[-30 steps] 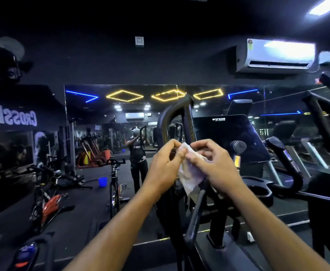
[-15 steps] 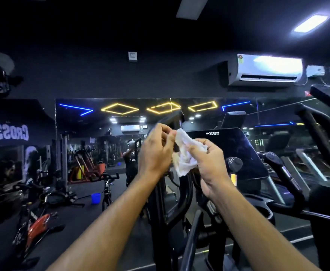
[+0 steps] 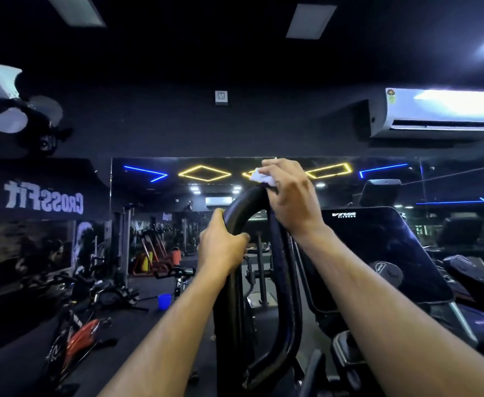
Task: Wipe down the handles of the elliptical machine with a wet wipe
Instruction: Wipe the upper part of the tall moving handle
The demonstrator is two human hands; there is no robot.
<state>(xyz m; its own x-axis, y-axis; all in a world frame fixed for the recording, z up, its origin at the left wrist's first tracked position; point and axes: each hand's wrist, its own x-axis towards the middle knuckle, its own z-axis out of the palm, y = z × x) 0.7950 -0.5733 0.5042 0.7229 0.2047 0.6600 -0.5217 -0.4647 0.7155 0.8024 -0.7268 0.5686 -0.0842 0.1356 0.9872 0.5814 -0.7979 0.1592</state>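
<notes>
1. I see the looped black handle [image 3: 285, 282] rising at centre; my left hand [image 3: 220, 247] grips its left bar, blocking that stretch.
2. My right hand [image 3: 289, 196] covers the loop's top with the white wipe [image 3: 261, 176].
3. The gap inside the loop is narrow and open below both hands.
4. Just right of the handle, the dark console screen [image 3: 384, 253] closes off that side.
5. To the left, open air lies above the floor; a red spin bike [image 3: 77, 336] and blue bucket [image 3: 164, 301] stand well apart.
</notes>
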